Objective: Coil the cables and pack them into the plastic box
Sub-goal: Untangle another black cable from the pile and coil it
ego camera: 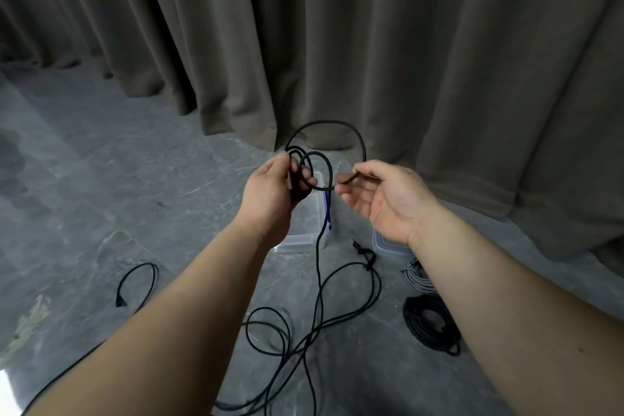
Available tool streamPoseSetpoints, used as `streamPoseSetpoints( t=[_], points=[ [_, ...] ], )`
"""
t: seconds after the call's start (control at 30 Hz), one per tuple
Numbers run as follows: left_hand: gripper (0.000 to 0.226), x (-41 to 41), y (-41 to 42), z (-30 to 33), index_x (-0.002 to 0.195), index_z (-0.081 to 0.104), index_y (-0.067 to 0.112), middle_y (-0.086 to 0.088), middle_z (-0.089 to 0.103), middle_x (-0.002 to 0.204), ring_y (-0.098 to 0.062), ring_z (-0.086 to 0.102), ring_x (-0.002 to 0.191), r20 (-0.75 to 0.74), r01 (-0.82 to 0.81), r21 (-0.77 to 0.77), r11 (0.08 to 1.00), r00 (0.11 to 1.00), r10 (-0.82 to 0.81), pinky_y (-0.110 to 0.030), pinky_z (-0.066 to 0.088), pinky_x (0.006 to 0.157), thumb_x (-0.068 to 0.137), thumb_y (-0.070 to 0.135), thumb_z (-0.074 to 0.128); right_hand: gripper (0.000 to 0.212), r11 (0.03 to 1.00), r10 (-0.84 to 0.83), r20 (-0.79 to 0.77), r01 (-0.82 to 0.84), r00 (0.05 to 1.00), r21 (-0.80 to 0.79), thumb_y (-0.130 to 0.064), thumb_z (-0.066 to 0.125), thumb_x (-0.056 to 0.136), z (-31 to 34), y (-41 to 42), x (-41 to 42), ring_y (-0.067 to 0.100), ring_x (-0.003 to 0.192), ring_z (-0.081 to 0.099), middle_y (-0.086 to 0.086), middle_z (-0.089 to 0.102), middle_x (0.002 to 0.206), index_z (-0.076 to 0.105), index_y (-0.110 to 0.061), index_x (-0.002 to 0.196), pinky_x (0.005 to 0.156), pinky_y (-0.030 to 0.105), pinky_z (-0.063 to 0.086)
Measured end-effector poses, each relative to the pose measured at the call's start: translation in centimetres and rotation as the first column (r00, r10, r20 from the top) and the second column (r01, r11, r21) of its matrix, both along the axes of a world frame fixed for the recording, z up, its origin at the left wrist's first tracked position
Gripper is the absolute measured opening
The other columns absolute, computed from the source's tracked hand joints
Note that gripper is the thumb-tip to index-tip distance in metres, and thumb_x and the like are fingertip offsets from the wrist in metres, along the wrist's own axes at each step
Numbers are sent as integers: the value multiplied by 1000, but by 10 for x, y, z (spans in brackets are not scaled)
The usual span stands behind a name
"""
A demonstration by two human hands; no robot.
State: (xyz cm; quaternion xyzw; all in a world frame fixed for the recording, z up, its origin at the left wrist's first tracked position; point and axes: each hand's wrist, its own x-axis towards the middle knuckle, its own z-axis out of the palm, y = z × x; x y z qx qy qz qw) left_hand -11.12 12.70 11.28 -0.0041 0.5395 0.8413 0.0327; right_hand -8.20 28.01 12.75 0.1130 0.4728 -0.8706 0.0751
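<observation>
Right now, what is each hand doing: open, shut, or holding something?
Left hand: grips a bunch of loops of the black cable.
Right hand: palm up, fingers mostly relaxed; thumb and forefinger pinch the same cable.

An indoor room, kind unclear: grey marble-patterned floor (135,152) and heavy floor-length taupe curtains (439,44).

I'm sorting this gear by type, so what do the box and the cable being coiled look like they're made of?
Plastic box: clear, glossy hard plastic; the floor shows through its walls. Black cable: matte, slightly textured jacket, possibly braided fabric over rubber; too fine to tell for certain.
</observation>
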Motion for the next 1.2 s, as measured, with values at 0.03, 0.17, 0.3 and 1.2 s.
streamPoseSetpoints(
  t=[0.03,0.17,0.3,1.2],
  points=[
    [33,0,0,0,72,45,11,-1,51,58,-12,53,54,-7,9,2,1000,1000,-9,-26,46,69,104,15,36,7,1000,-1,-2,1,1000,1,-2,50,93,-1,-1,0,21,58,69,16,68,76,56,1,90,49,23,53],
    [33,-3,4,-1,71,41,14,3,40,57,-10,40,52,-40,6,-25,1000,999,-7,-24,37,60,104,14,35,11,998,-42,-19,43,999,55,7,52,89,0,-7,-2,22,62,68,16,63,85,54,-4,90,54,25,55],
    [36,-5,5,-4,68,34,17,7,30,54,-8,26,50,-81,-15,-126,992,997,5,-22,24,51,104,13,34,52,641,-184,-362,391,914,660,-19,69,82,-6,-9,-5,16,85,61,-3,49,121,46,-27,127,74,31,53],
    [33,7,6,5,78,50,7,9,47,51,-2,37,43,-51,272,-222,936,956,-289,-13,35,44,106,15,33,13,-55,430,-709,800,559,597,-15,76,74,-11,-2,-9,26,67,57,8,55,87,70,-11,85,50,37,51]
  ],
)
